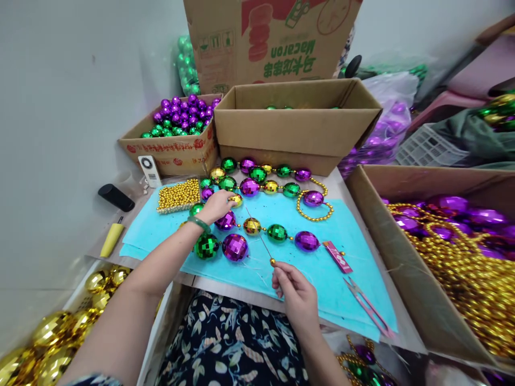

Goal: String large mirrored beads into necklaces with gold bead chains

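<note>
My left hand (217, 206), with a green bangle at its wrist, reaches over the blue cloth (156, 230) and pinches a faceted gold bead (236, 200). Lower down, my right hand (296, 292) is closed on a long thin needle (261, 239) that slants up and left. A small gold bead (272, 262) sits on the needle right at my fingertips. Between the hands lies a row of large faceted beads, among them a gold one (251, 226), a green one (277, 233) and a purple one (306, 241). A finished-looking bead string (249, 186) lies behind.
A clear tray of small gold beads (179, 195) stands left. Pink-handled snips (369, 306) and a pink tag (338, 257) lie right. Cardboard boxes (289, 131) line the back; another box (394, 257) with gold strands stands right. A yellow-handled tool (111, 239) lies left.
</note>
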A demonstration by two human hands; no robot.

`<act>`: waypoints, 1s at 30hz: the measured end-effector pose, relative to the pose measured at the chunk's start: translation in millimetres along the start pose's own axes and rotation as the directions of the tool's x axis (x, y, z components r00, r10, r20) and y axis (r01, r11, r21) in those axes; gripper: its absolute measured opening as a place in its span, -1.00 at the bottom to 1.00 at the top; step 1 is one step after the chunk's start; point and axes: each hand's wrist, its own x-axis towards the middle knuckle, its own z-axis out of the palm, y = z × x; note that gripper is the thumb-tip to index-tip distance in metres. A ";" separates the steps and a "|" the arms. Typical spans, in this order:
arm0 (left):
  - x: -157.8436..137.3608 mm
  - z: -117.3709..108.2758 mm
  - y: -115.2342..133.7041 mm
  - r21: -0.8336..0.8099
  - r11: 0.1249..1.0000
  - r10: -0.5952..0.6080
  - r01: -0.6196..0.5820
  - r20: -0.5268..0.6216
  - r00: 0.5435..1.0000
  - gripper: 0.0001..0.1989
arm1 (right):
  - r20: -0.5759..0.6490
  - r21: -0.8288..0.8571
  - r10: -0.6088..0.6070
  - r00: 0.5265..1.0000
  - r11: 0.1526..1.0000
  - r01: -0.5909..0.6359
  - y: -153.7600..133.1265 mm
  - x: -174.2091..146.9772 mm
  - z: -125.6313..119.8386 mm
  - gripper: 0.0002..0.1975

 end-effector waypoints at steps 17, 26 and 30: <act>-1.8 -1.7 41.7 -0.941 0.221 -0.228 0.255 0.204 0.952 -0.77 | -0.020 -0.060 -0.038 0.999 0.998 0.037 9.9 -0.8 -10.9 -0.74; -44.1 -20.0 58.8 -0.898 -0.340 -0.226 0.277 0.364 0.904 -0.77 | 0.025 -0.118 -0.095 0.995 0.988 0.097 8.2 -6.1 -4.6 -0.75; -50.9 -18.9 64.8 -0.903 -0.337 -0.215 0.268 0.351 0.912 -0.78 | 0.020 -0.135 -0.111 0.994 0.984 0.113 5.6 -8.8 -5.8 -0.75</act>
